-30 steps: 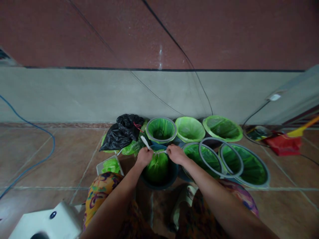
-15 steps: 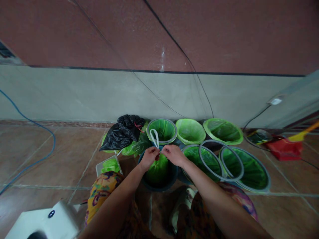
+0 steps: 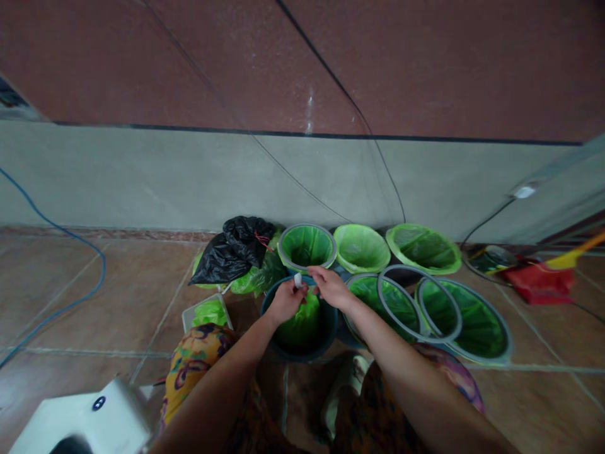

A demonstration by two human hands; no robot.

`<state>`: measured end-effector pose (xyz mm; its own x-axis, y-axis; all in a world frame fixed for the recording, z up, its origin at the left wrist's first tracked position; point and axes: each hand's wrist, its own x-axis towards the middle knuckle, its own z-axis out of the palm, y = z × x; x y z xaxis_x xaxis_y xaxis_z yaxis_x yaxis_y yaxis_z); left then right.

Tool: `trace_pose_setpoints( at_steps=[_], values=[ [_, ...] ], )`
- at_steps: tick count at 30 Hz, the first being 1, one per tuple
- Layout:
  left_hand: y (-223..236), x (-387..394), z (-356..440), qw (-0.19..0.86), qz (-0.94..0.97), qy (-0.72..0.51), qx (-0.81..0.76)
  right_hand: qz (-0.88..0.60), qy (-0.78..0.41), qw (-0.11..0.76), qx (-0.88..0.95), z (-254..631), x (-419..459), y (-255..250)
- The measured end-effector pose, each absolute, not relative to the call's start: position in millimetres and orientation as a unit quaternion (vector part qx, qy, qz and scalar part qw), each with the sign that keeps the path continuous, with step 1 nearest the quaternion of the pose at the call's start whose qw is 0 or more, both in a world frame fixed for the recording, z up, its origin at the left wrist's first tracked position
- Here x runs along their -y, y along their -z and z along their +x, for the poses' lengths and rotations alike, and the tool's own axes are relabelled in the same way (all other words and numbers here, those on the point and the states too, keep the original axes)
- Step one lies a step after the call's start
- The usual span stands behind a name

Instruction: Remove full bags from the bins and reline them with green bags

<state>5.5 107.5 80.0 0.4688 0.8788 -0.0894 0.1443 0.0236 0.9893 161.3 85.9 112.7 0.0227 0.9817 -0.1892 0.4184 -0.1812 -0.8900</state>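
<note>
In front of me a dark bin (image 3: 329,337) holds a green garbage bag (image 3: 300,321) whose top is gathered together. My left hand (image 3: 286,301) is closed at the bag's neck, and a short white bit of drawstring (image 3: 297,280) sticks up from between its fingers. Just to the right, my right hand (image 3: 331,289) has its fingers stretched toward the neck and apart, with nothing visible in them. The exact contact between the right fingertips and the bag is too small to tell.
Several green-lined bins, including one grey-rimmed bin (image 3: 307,246), stand behind and right. Loose grey rings (image 3: 460,318) lie over the right ones. A black bag (image 3: 227,252) is at left, near a small white tray (image 3: 188,318). A red dustpan (image 3: 539,284) lies far right.
The white drawstring loop that stood above the hands has shrunk to a short bit at my left hand. My right hand's fingers have opened from a pinch and moved slightly away.
</note>
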Motion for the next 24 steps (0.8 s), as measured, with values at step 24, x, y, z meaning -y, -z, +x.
trace_pose_setpoints(
  at_steps=[24],
  values=[
    [-85.3, -104.4, 4.8, 0.704, 0.370, -0.367, -0.482, -0.659, -0.270, 0.119, 0.692, 160.1, -80.1, -133.6]
  ],
)
